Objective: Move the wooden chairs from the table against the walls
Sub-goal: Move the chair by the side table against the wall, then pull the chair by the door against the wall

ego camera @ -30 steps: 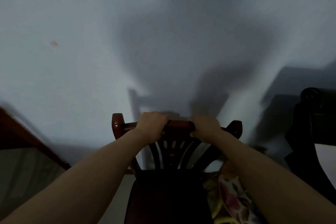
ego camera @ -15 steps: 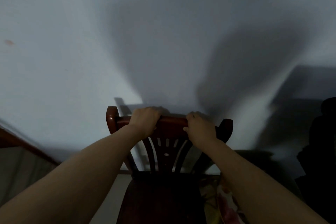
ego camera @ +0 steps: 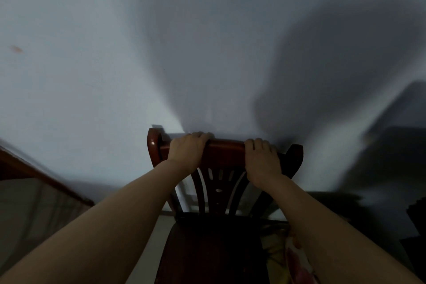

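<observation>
Head view: both hands [ego camera: 187,151] [ego camera: 262,160] grip chair [ego camera: 224,152] top rail.

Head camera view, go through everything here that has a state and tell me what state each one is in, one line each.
Wooden chair: upright, its back facing the wall, held by the top rail.
Left hand: fingers curled over the top rail, gripping it.
Right hand: fingers curled over the top rail, gripping it.
Wall: pale, shadowed; contact with the chair cannot be told.
</observation>
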A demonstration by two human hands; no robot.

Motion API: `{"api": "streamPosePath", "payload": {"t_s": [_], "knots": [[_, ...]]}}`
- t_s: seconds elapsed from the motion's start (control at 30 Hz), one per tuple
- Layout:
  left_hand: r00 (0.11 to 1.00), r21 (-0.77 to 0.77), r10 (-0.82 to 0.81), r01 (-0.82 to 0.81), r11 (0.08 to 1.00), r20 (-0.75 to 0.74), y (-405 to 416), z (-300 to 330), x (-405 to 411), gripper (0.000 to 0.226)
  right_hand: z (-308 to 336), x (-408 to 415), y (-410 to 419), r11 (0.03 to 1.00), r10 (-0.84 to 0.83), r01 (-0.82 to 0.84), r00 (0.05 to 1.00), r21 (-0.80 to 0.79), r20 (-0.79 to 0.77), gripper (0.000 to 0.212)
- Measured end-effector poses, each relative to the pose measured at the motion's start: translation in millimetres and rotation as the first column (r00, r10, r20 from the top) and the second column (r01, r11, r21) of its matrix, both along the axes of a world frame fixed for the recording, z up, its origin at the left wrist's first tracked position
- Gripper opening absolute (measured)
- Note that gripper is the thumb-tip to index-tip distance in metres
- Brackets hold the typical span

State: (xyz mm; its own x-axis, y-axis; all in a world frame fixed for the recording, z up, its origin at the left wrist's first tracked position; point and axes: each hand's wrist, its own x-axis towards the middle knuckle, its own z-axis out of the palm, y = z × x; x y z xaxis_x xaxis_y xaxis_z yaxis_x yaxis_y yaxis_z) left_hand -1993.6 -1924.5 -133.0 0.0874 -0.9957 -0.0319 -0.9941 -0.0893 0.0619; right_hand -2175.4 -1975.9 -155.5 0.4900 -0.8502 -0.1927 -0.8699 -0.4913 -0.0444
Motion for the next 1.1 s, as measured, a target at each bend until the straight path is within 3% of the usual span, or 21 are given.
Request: {"api": "streamPosePath", "payload": {"t_s": [0.37,0.63,0.8,0.97,1.1], "knots": [[0.997,0.008,0.041,-0.040,0.999,-0.062,8.0,-6.0,6.8,0.056,-2.7,10.9,-1.8,0.998,0.004,-0.001,0.999,0.063,-0.044,0.077],[0.991,0.080,0.031,-0.021,0.997,-0.133,19.0,-5.3,7.6,0.075,12.2,9.5,1.5,0.986,-0.038,0.038,0.999,0.164,0.001,0.084],[0.994,0.166,0.044,-0.026,0.986,-0.102,38.0,9.2,8.7,0.078,26.6,14.3,21.3,0.979,-0.048,0.047,0.999,0.197,-0.001,0.094],[0.988,0.224,0.131,-0.110,0.968,-0.083,69.6,25.4,17.6,0.079,41.9,38.6,51.6,0.967,0.082,-0.078,0.997,0.241,-0.008,0.078],[0.967,0.211,0.242,-0.222,0.952,-0.076,107.9,38.0,32.2,0.076,49.5,71.0,79.8,0.953,0.187,-0.192,0.981,0.234,0.046,0.079]]}}
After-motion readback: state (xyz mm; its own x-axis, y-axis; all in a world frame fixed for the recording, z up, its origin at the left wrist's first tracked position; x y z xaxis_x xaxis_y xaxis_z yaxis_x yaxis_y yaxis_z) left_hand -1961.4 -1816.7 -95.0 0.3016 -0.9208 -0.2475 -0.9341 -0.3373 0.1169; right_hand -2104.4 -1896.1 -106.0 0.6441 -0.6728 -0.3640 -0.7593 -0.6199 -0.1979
